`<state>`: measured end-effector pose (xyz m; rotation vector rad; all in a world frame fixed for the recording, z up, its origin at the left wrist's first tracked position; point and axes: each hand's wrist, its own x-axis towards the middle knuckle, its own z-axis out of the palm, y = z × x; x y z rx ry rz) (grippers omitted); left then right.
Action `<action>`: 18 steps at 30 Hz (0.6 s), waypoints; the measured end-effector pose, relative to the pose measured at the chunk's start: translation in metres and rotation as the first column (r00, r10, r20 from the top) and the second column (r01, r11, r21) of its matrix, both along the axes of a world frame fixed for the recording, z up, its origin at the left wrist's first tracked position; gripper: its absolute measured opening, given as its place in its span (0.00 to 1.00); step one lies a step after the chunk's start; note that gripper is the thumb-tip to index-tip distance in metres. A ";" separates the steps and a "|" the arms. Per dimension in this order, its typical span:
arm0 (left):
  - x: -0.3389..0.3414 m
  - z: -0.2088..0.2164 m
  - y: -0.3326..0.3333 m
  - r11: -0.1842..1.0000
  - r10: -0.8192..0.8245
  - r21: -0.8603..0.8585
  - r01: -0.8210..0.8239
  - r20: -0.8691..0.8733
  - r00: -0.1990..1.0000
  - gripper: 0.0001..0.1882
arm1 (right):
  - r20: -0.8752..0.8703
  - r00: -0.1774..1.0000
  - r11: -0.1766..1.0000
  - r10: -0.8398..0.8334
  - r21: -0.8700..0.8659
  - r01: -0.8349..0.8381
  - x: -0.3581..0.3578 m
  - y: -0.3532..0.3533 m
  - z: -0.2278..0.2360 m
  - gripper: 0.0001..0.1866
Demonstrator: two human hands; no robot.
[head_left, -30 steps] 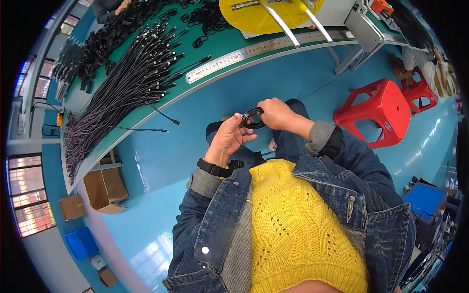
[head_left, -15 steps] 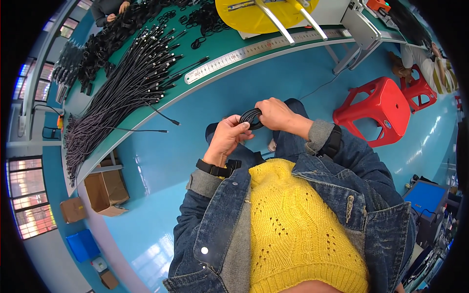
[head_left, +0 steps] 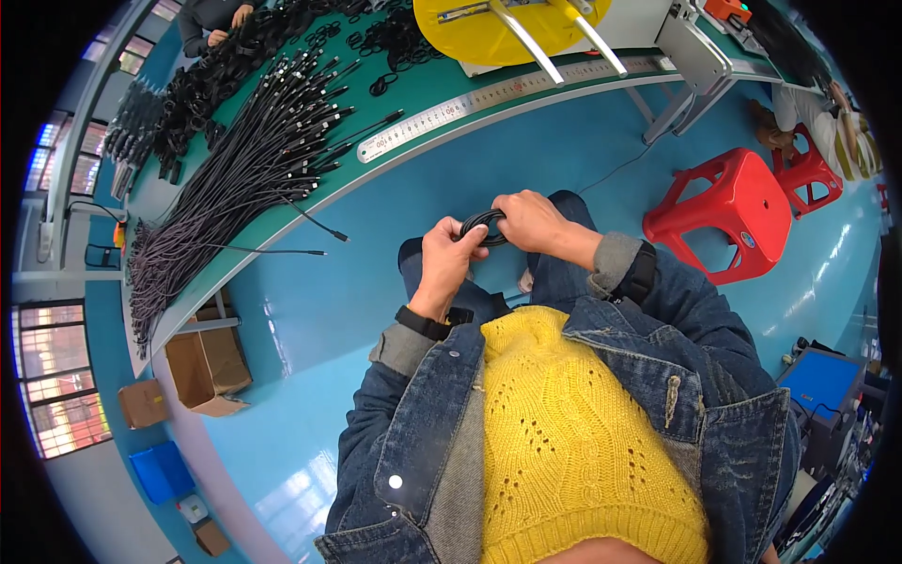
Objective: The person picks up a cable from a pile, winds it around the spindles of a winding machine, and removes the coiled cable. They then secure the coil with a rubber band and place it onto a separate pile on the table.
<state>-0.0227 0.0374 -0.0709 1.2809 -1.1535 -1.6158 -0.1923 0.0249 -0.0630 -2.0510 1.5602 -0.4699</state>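
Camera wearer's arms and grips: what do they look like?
Dark blue denim sleeves, turned-back grey cuffs. Left grip and right grip are ungloved. Black straps: in front of the cuff on the left arm, behind it on the right. No sleeve markings that I can make out.

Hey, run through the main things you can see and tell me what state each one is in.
Black cable: coiled, held between both hands
Left hand: fingers closed on the coil
Right hand: fingers closed on the coil
Loose cables: uncoiled, bunched on the green tabletop, two ends overhanging
Metal ruler: lying flat
Cardboard box: open
Nearer red stool: upright
Denim jacket: worn open
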 end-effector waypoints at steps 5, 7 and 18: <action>-0.005 -0.001 -0.005 0.992 -0.043 -0.117 0.048 0.047 0.998 0.10 | 0.073 0.997 1.000 0.026 -0.009 -0.026 -0.007 -0.011 -0.017 0.07; -0.004 0.001 -0.001 0.978 -0.067 -0.190 0.087 0.112 0.991 0.09 | 0.108 0.994 0.999 0.034 -0.026 -0.031 -0.011 -0.017 -0.019 0.07; 0.001 0.037 -0.003 0.894 -0.390 0.208 0.396 -0.073 0.918 0.08 | -0.267 0.775 0.771 0.573 -0.145 -0.620 0.015 -0.021 0.054 0.07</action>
